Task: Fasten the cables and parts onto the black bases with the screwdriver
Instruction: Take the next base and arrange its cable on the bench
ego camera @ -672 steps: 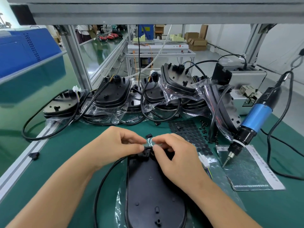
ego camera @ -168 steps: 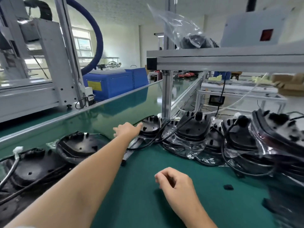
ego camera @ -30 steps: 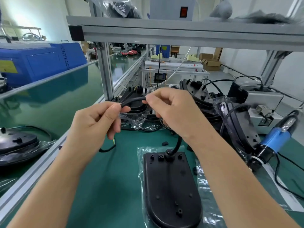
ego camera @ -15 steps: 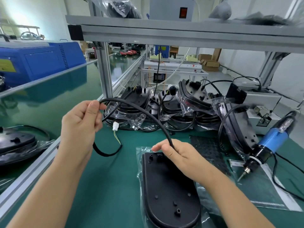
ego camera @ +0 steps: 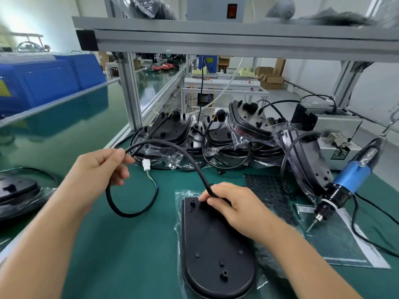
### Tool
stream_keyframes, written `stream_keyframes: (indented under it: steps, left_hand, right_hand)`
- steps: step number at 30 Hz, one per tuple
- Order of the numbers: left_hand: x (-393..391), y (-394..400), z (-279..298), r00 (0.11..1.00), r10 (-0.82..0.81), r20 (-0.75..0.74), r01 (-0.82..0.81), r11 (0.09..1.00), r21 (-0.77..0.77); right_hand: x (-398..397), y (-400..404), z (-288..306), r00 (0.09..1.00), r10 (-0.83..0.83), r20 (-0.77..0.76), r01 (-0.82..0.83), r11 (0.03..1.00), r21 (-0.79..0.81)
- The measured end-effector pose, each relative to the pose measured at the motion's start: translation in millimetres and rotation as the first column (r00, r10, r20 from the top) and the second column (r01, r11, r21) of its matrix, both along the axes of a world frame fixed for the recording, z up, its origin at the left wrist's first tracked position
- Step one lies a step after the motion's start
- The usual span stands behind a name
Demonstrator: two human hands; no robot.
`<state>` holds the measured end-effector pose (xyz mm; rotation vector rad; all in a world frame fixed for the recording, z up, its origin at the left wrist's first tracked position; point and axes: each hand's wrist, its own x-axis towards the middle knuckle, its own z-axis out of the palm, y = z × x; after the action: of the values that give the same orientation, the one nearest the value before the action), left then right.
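We held the black cable (ego camera: 185,156) with both hands: left hand (ego camera: 101,169) pinched it high, right hand (ego camera: 233,203) pinched it at the black base (ego camera: 216,251).

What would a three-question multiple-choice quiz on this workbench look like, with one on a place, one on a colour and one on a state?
1. Where does the electric screwdriver hang?
A. right of the black base
B. left of it
C. on the shelf

2. What colour is the connector at the cable's end?
A. red
B. white
C. blue

3. What is the left hand doing?
A. resting flat
B. gripping the screwdriver
C. holding the black cable

Answers: 1 A, it hangs right of the black base. 2 B, the plug is white. 3 C, its fingers pinch the black cable.
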<state>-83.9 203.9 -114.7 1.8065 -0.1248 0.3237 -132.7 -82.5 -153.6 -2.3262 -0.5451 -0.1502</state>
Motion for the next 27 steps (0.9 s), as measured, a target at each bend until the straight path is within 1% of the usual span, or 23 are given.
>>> stream_keyframes:
  steps: [1,3,4,6,8,9,10,11,12,13,14,15,17,19,21,22,25,27]
  left_hand:
    - [-1,5,4,0.997,-0.069,-0.043,0.072,0.995,0.071]
    - [-1,14,14,0.976,-0.188,-0.107,0.203,0.968,0.149]
    - [0,16,19,0.958,-0.252,-0.135,0.272,0.949,0.160]
    - [4,15,24,0.891,-0.394,-0.224,0.429,0.893,0.133]
    - [11,6,27,0.783,-0.536,-0.315,0.586,0.805,0.088]
    - [14,1,29,0.727,-0.575,-0.375,0.642,0.763,0.073]
    - [15,-4,33,0.683,-0.582,-0.441,0.684,0.722,0.107]
    - [16,-8,38,0.657,-0.568,-0.495,0.727,0.652,0.217]
    - [18,-12,43,0.644,-0.554,-0.528,0.760,0.543,0.357]
    - [18,-19,49,0.643,-0.536,-0.548,0.766,0.423,0.485]
    - [18,-28,52,0.646,-0.512,-0.566,0.759,0.347,0.551]
    - [18,-40,53,0.661,-0.496,-0.563,0.744,0.334,0.579]
    - [24,-69,43,0.740,-0.497,-0.452,0.653,0.373,0.659]
    - [34,-100,25,0.815,-0.468,-0.341,0.538,0.396,0.744]
    - [46,-127,3,0.862,-0.419,-0.286,0.458,0.400,0.794]
    - [52,-138,-7,0.879,-0.390,-0.275,0.428,0.390,0.815]
    - [67,-162,-25,0.903,-0.351,-0.249,0.359,0.295,0.885]
    - [74,-169,-27,0.905,-0.354,-0.236,0.343,0.280,0.897]
  right_hand:
    - [-4,-1,0,1.000,0.001,0.003,-0.001,1.000,-0.004]
    - [-12,-5,2,1.000,0.017,0.010,-0.017,1.000,0.008]
    - [-17,-8,3,1.000,0.022,0.011,-0.022,1.000,0.010]
    - [-24,-14,5,1.000,0.025,-0.005,-0.025,1.000,0.005]
    - [-28,-21,9,0.999,0.034,-0.024,-0.034,0.999,0.001]
    - [-30,-25,10,0.999,0.040,-0.028,-0.040,0.999,-0.003]
    - [-30,-28,12,0.999,0.042,-0.029,-0.042,0.999,-0.008]
    - [-30,-30,12,0.999,0.036,-0.033,-0.036,0.999,-0.002]
    - [-30,-32,12,0.999,0.025,-0.042,-0.024,0.999,0.025]
    - [-30,-33,11,0.998,0.015,-0.056,-0.011,0.998,0.067]
    - [-30,-33,9,0.998,0.008,-0.067,0.000,0.993,0.115]
    - [-30,-31,6,0.998,0.002,-0.071,0.010,0.987,0.158]
    - [-30,-29,0,0.997,-0.008,-0.071,0.023,0.975,0.222]
    - [-29,-29,-3,0.997,0.006,-0.083,0.014,0.970,0.241]
    - [-28,-30,-4,0.996,0.025,-0.091,-0.002,0.971,0.240]
    - [-28,-31,-4,0.995,0.027,-0.095,-0.003,0.970,0.244]
    - [-28,-31,-6,0.995,0.017,-0.100,0.010,0.962,0.271]
    - [-27,-30,-7,0.994,0.013,-0.107,0.018,0.959,0.282]
